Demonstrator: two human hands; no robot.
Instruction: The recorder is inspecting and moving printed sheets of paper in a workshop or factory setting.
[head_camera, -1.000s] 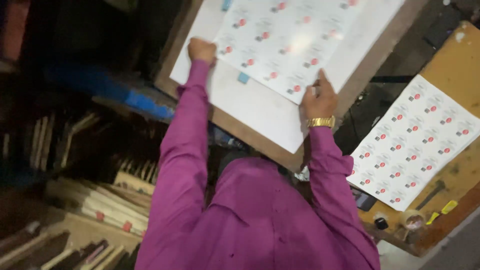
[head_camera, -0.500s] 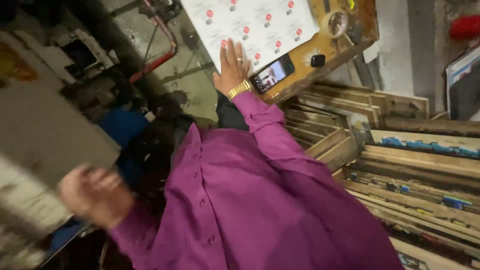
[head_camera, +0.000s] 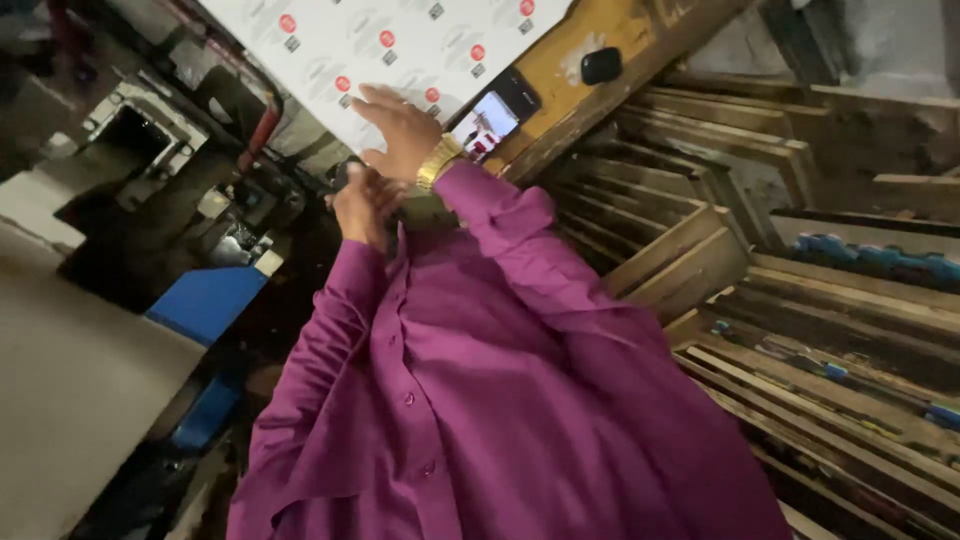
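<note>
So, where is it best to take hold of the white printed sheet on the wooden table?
Probably at the near edge of the printed sheet, coming from the person's side. The sheet lies flat, and this edge overhangs the wooden table beside the right hand, so fingers could slide under it.

Right hand (head_camera: 400, 130) rests flat on printed sheet (head_camera: 400, 45); left hand (head_camera: 358, 205) beneath.

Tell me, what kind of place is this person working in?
Probably a print or die-cutting workshop. The right hand rests on a white printed sheet of repeated labels on a worn wooden bench, with machinery beside it and wooden racks of boards nearby.
</note>
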